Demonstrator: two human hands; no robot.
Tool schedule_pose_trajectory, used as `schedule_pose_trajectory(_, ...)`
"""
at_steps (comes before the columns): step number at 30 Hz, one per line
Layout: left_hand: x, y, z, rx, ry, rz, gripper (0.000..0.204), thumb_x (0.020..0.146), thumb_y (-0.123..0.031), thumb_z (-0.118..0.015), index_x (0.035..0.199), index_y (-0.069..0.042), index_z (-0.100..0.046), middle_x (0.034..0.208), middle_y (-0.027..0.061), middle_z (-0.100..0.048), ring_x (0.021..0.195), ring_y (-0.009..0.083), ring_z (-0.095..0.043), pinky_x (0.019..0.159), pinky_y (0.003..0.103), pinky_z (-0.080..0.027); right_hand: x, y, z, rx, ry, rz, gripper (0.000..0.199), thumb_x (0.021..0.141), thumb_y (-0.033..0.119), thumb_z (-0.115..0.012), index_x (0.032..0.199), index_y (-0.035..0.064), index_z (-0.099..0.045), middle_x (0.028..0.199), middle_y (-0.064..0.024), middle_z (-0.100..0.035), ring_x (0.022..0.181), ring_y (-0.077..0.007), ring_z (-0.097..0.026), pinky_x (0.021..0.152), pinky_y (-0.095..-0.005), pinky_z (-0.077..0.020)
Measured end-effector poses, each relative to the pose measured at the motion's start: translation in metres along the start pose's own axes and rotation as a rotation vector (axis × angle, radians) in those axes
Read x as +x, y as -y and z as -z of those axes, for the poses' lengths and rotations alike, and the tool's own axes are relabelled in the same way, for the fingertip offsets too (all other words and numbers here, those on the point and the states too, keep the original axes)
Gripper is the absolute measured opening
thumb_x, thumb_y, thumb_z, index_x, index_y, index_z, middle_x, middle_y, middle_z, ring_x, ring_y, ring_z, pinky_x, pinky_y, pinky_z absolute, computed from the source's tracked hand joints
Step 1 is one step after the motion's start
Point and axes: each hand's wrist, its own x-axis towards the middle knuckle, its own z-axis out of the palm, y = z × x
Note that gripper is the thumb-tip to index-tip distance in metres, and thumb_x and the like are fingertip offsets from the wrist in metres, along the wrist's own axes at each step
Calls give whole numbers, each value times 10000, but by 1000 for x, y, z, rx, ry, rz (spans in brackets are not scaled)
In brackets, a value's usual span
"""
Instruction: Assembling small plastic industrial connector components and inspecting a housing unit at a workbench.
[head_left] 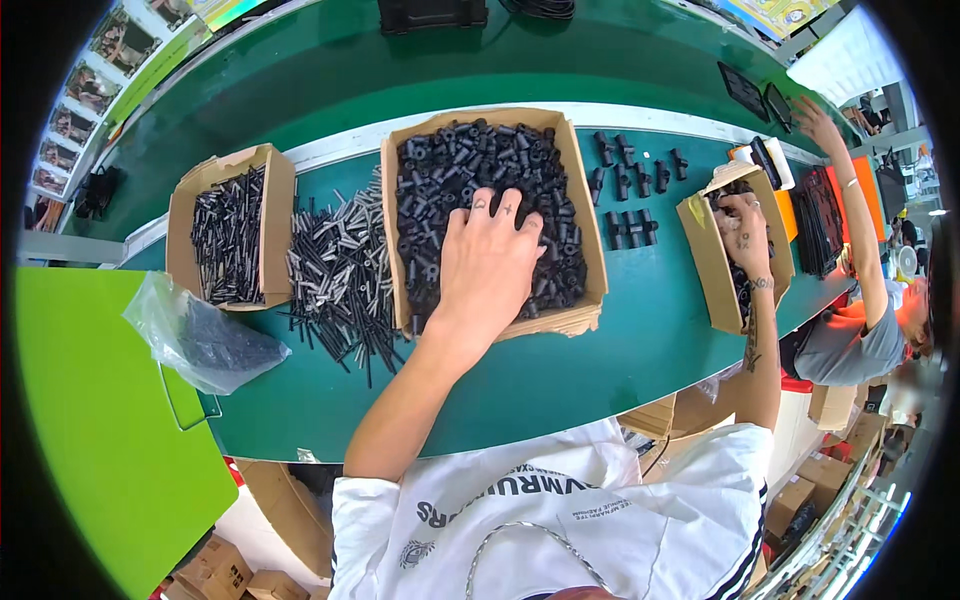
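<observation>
- Head view: the left hand (488, 265) is resting palm down over the large cardboard box (552, 324), its bent fingers sitting slightly apart among the short black fittings (480, 150); the fingertips are hiding, so I cannot tell whether they are pinching one.
- The right hand (745, 235) is lying inside the smaller cardboard box (708, 264), fingers curling down over dark parts; its fingertips are hiding too, so I cannot tell whether it is gripping anything.
- Black fittings are filling the large box, which is standing near the middle of the green surface (540, 395).
- Between these two boxes, branched black pieces (622, 180) are lying in loose rows, with three more (631, 229) sitting close together nearer the person.
- Left of the large box, a heap of thin black and grey rods (345, 275) is spreading over the surface.
- Beyond that heap, another cardboard box (279, 225) is holding dark rods.
- Just in front of it, a clear plastic bag (205, 340) with dark contents is leaning over the near-left edge.
- At the far right, a co-worker in a grey top (855, 350) is holding one arm (862, 215) out over the surface.
</observation>
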Motion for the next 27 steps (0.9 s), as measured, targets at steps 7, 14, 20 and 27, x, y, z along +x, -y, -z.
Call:
schedule_pose_trajectory(7,14,10,6,-60,-10,-11,119,786,-97,-725,869,-17,-693,917,82,-613,911,285,-594,781,402,-451,5,14,0,51,121,-78,283,766,25,-743,1000,-32,-595,909,-152,-633,832,-312,-661,729,-373,-541)
schedule_pose_trajectory(14,27,21,24,-668,-190,178,115,794,-14,-733,862,24,-648,855,122,-688,760,205,-699,666,301,-543,7,31,29,221,-163,-315,233,805,34,-742,1019,-24,-669,841,-67,-712,710,-84,-630,681,-244,-527)
schedule_pose_trajectory(20,29,28,34,-1197,-234,300,163,743,55,-776,787,20,-623,916,112,-698,850,134,-690,683,260,-547,42,151,59,809,-7,-101,297,821,-102,-700,1114,-76,-663,1048,-107,-660,929,-146,-669,825,-233,-526)
schedule_pose_trajectory(27,26,34,51,-1070,-313,194,154,721,81,-753,791,4,-640,901,91,-701,794,120,-686,691,246,-541,82,257,41,776,53,346,352,665,-6,-846,1003,41,-762,818,-78,-691,664,-141,-634,610,-244,-494)
